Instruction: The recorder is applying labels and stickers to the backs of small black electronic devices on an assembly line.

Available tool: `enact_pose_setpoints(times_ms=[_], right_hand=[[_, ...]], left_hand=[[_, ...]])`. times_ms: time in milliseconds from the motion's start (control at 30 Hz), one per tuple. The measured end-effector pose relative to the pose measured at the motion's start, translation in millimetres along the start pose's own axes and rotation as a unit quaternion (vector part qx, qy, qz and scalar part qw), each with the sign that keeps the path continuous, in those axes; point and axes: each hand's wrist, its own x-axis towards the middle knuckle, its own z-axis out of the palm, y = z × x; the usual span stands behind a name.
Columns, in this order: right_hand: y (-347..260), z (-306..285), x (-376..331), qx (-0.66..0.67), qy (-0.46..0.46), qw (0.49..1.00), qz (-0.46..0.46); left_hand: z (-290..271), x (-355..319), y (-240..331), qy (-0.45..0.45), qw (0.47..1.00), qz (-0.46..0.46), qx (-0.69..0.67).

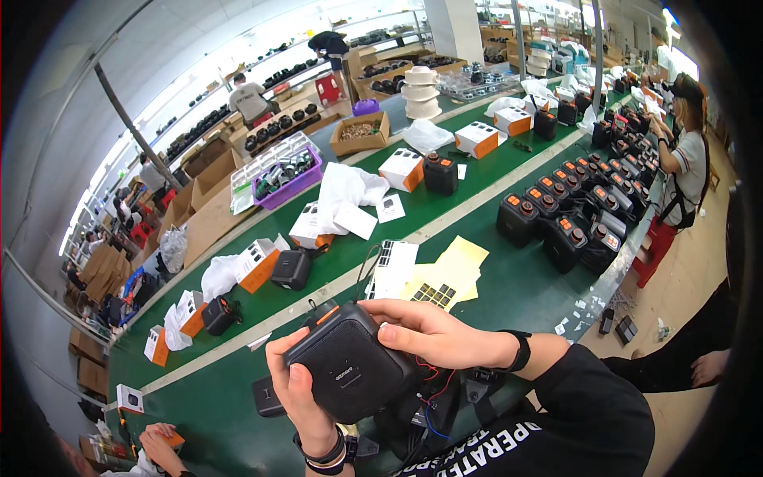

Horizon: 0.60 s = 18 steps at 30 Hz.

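With the left hand (307,404) cradling the black device (346,374) and the right hand (437,335) pinching its upper corner, light, even pressure should serve best.

Device (350,378): black — orange on top
Table (199,417): deep green
Boxes (477,140): white and orange
Basket (290,191): purple
Sheets (461,258): yellow — black squares

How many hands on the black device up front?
2: left hand at its left side, right hand at its upper right. The black device hides its far side.
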Motion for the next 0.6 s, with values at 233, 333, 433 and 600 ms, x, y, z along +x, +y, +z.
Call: enact_pose_setpoints(times_ms=[233,333,433,600], right_hand=[[-0.9,-3.1,2.2,-0.007,-0.021,0.999,0.026],[-0.9,-2.9,0.2,-0.064,0.005,0.998,0.022],[-1.3,-2.0,-0.3,-0.081,-0.002,0.997,0.017],[0.2,7.0,-1.7,-0.203,0.129,0.964,-0.118]], left_hand=[[-0.8,-2.2,2.8,0.006,1.000,0.011,0.009],[-0.3,-1.7,-1.1,0.013,0.999,0.032,0.036],[-4.2,-3.0,-3.5,0.018,0.997,0.047,0.062],[-7.0,-2.1,-7.7,0.014,0.995,0.055,0.076]])
